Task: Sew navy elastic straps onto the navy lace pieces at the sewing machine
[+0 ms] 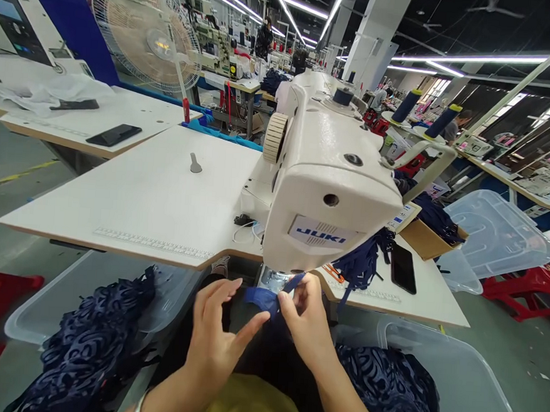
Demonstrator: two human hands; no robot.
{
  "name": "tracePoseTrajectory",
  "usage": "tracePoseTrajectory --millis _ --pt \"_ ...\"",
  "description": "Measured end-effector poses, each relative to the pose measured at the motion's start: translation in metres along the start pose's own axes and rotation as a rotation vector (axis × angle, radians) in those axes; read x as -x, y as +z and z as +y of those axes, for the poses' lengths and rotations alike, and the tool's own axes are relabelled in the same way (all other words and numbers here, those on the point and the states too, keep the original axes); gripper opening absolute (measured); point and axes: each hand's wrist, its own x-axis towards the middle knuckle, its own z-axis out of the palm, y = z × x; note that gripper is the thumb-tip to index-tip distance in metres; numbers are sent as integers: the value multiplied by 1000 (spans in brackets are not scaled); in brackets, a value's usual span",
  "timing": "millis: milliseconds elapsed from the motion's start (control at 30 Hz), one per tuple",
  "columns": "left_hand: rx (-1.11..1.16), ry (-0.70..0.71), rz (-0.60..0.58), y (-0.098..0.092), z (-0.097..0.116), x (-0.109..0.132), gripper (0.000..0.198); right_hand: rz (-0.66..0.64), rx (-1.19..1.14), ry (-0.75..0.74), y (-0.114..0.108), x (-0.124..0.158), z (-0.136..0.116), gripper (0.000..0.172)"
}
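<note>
My left hand and my right hand pinch a small strip of blue fabric between them, just below the head of a white JUKI sewing machine. The strip runs up under the machine's front end toward the needle area, which is hidden. Fingers of both hands are closed on the fabric. A pile of dark navy lace pieces lies on the table to the right of the machine head.
Clear plastic bins hold navy lace at my left and right. A black phone lies on the white table. Beyond are a cardboard box, a bin lid, red stools, a fan and further workstations.
</note>
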Motion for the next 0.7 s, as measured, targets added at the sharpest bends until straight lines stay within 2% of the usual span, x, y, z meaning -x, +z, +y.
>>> tracePoseTrajectory --millis 33,67,133,167,233,333,433,533,700 --pt "-94 193 25 -3 -2 -2 45 -13 -24 28 0 -2 0 13" --pt "-158 391 -26 -7 -4 -5 43 -20 -43 47 0 -3 1 15" --pt "-213 706 -261 -12 -7 -13 38 -24 -82 66 0 -4 3 16" --pt "-217 787 -379 -13 -8 -16 37 -26 -107 72 1 -4 5 16" --pt "-205 786 -496 -12 -9 -19 36 -51 -166 84 1 -5 7 16" --pt "-178 679 -501 -6 -11 -17 39 -86 -252 83 1 -8 10 12" --pt "-201 631 -487 -1 -8 -14 40 -45 -255 77 -2 -16 13 12" --pt "-251 626 -433 2 0 -17 37 -11 -175 16 -5 -30 19 11" --pt "-320 655 -272 6 15 -27 25 70 31 -133 -7 -52 23 7"
